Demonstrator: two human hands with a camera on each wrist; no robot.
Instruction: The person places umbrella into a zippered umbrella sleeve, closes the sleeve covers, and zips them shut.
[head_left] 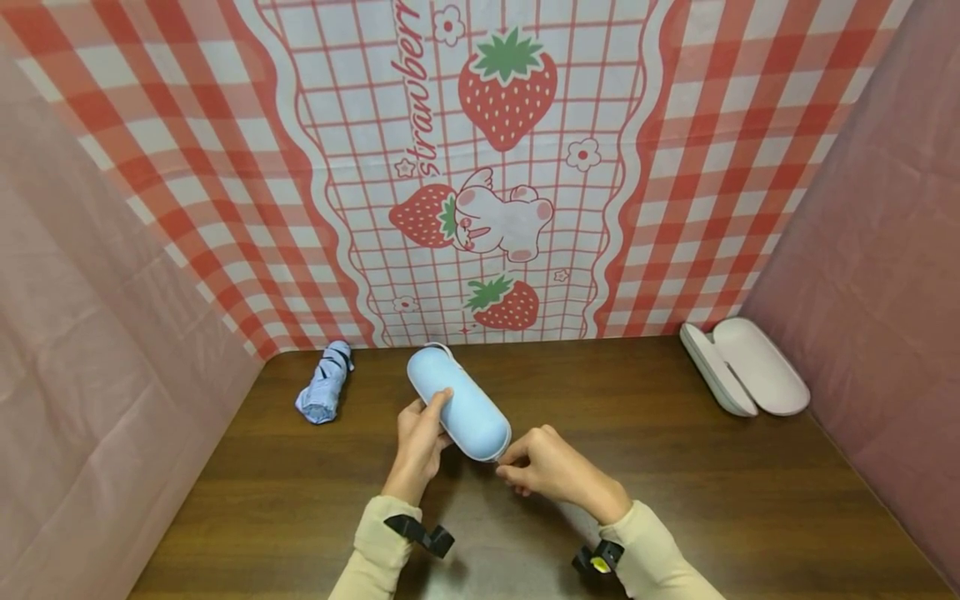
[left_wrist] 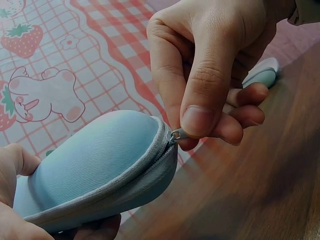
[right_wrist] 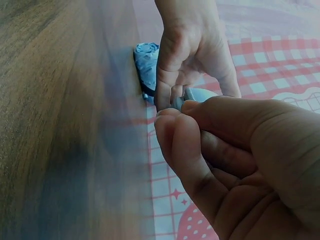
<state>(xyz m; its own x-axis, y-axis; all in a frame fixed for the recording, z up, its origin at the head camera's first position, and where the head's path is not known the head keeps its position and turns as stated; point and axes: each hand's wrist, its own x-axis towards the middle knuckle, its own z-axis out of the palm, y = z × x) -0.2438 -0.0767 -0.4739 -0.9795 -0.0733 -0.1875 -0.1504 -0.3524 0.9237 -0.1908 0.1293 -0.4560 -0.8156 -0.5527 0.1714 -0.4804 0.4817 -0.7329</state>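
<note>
A light blue zippered case, long with rounded ends, is held above the table by my left hand. The left thumb lies on its upper face and the fingers go underneath. At the case's near right end, my right hand pinches the zipper pull between thumb and forefinger. In the left wrist view a short stretch of zipper beside the pull is parted. The case's inside is hidden. In the right wrist view the right hand covers most of the case.
A folded blue umbrella lies at the table's back left. An opened pale glasses case is at the back right. Behind the brown table hangs a strawberry-print cloth, with pink cloth at the sides.
</note>
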